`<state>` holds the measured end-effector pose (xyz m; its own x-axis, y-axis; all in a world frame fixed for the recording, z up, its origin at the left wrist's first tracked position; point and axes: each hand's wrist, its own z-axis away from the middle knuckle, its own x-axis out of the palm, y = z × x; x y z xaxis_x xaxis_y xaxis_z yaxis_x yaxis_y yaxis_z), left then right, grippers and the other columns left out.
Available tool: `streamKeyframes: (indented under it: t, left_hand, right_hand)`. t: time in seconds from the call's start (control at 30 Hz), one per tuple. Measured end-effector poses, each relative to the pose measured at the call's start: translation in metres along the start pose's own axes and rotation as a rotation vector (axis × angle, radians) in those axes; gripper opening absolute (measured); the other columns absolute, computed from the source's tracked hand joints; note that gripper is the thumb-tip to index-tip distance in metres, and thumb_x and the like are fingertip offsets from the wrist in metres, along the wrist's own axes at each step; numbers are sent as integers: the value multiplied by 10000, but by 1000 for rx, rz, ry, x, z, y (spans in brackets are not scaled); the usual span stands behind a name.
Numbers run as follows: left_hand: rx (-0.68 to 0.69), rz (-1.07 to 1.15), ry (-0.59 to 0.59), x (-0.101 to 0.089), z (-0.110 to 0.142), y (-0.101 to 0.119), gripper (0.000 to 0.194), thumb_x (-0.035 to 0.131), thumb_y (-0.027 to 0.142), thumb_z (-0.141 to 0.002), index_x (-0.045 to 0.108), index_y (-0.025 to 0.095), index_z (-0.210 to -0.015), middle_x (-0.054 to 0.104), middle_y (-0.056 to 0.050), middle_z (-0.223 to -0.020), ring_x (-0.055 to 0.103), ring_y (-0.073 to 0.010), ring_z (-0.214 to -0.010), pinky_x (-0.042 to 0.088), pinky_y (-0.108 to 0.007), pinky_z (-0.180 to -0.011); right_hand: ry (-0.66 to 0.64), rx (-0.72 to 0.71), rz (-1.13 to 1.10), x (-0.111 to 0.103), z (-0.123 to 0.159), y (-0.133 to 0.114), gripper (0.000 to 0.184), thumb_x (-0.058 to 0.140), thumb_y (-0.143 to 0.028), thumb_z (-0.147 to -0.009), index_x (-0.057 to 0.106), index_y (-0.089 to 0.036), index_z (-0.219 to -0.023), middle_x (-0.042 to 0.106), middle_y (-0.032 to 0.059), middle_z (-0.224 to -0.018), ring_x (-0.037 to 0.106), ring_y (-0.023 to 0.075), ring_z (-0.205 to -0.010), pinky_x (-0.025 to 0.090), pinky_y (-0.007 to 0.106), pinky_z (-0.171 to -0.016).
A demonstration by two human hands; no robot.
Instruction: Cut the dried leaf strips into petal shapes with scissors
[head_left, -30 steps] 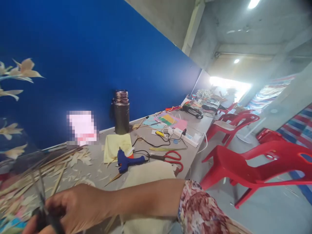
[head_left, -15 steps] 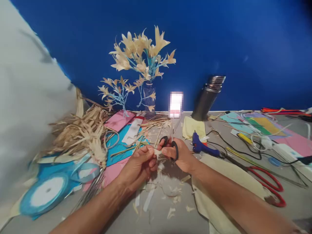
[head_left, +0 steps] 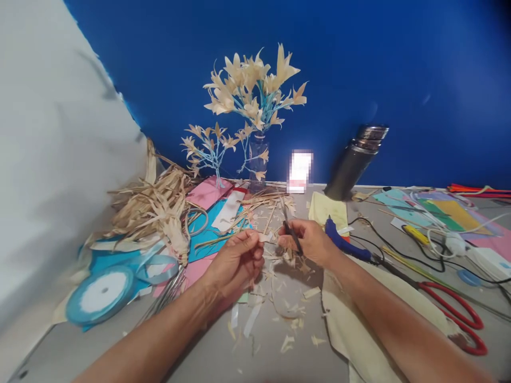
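Note:
Between the thumb and fingers of my left hand (head_left: 241, 258) is pinched a small pale piece of husk (head_left: 266, 238), its free end pointing right. My right hand (head_left: 310, 242) is closed round a pair of black-handled scissors (head_left: 293, 234), whose blades point up and away from me. A short gap separates the two hands, and the scissors are apart from the husk piece. Pale clippings (head_left: 293, 319) lie scattered on the grey table (head_left: 291, 356) below. Behind the hands, husk flowers (head_left: 251, 80) on blue stems stand in a clear bottle (head_left: 258, 165).
To the left are a blue ribbon spool (head_left: 104, 290), a dried husk bundle (head_left: 159, 213) and thin wires (head_left: 165, 298). A blue glue gun (head_left: 345, 242), large red-handled scissors (head_left: 459, 314), a beige cloth-like sheet (head_left: 339, 314) and cords lie right. A dark flask (head_left: 355, 162) stands behind.
My right hand has drawn away from my left with the scissors, which have turned in the grip. The husk piece stays in my left hand. The whole view has shifted, moving the scene rightward.

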<state>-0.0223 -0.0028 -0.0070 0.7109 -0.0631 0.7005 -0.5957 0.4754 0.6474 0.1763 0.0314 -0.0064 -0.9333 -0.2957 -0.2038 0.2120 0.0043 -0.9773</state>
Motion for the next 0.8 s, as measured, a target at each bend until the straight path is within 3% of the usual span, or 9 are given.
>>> streamKeyframes:
  t: [0.1,0.23,0.37,0.53,0.6,0.67,0.8]
  left_hand:
    - [43,-57,-6,-1,0,-2,220,788,266,-731,589,171,-738,609,-10,-771,531,-98,-530,364,-193,-407]
    - [45,-105,-158,1,3,-4,248,837,268,-663,622,145,-678,670,-70,-996,583,-116,-572,474,-268,-504]
    - [44,-45,-198,1,4,-3,205,819,294,-684,670,161,-731,673,-65,-911,612,-164,-600,515,-348,-591]
    - [73,19,-133,2,1,3,201,806,288,-698,652,161,-722,650,-55,-865,629,-191,-667,501,-305,-530]
    - [77,10,-96,3,0,4,213,815,279,-689,647,156,-736,660,-71,-909,635,-200,-707,513,-304,-534]
    - [84,-17,-35,3,-2,3,223,831,241,-667,641,145,-735,667,-75,-929,626,-173,-694,519,-290,-556]
    - [123,-93,142,-5,-9,1,244,844,213,-648,619,134,-698,619,-17,-700,561,-97,-582,471,-208,-541]
  right_hand:
    - [-52,5,175,-3,1,-1,299,812,-398,-656,687,-148,-763,564,-32,-612,455,108,-550,333,218,-510]
    - [-384,117,13,11,8,-5,361,787,-476,-682,675,-138,-617,580,-22,-602,457,91,-506,318,215,-487]
    - [-441,131,-238,23,11,-2,399,832,-497,-628,709,-131,-727,637,2,-686,471,83,-518,311,210,-480]
    - [-551,139,-476,21,7,5,437,810,-482,-678,719,-105,-880,694,78,-831,500,75,-565,378,217,-553]
    - [-527,111,-419,20,6,6,374,790,-425,-710,718,-110,-897,699,75,-847,519,82,-583,399,216,-567]
    - [-386,104,-271,19,4,8,293,754,-368,-739,712,-120,-889,679,33,-741,505,86,-551,385,207,-534]
    - [-102,84,52,11,-1,11,223,673,-323,-770,694,-142,-899,652,-5,-679,526,109,-548,359,210,-514]
